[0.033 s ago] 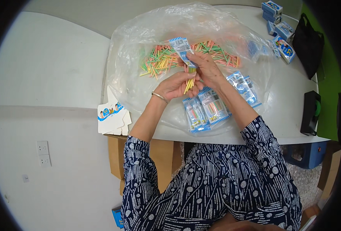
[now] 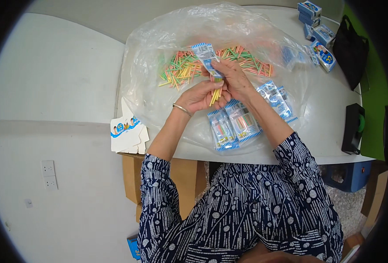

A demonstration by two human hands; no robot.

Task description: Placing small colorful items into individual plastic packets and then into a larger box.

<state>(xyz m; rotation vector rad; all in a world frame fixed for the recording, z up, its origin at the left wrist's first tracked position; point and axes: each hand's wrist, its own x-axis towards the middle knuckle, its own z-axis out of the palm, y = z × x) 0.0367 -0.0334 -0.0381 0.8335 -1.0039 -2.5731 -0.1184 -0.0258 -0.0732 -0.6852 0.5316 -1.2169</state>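
Observation:
My left hand (image 2: 200,97) is closed around a small bunch of thin yellow and pink sticks (image 2: 215,97), their lower ends poking out below the thumb. My right hand (image 2: 237,79) pinches a blue-and-white plastic packet (image 2: 205,51) just above them. The bunch's upper ends meet the packet's lower end; my fingers hide how far they reach inside. Behind both hands lies a loose pile of pink, green and yellow sticks (image 2: 181,70) on a large clear plastic bag (image 2: 154,52). Several flat packets with sticks showing through (image 2: 242,119) lie beneath my right forearm.
More packets (image 2: 274,100) lie right of my right wrist. White printed card pieces (image 2: 126,131) sit at the table's left corner. Small blue-and-white boxes (image 2: 310,13) are stacked at the far right, near a black bag (image 2: 351,52) and a black tape dispenser (image 2: 352,129).

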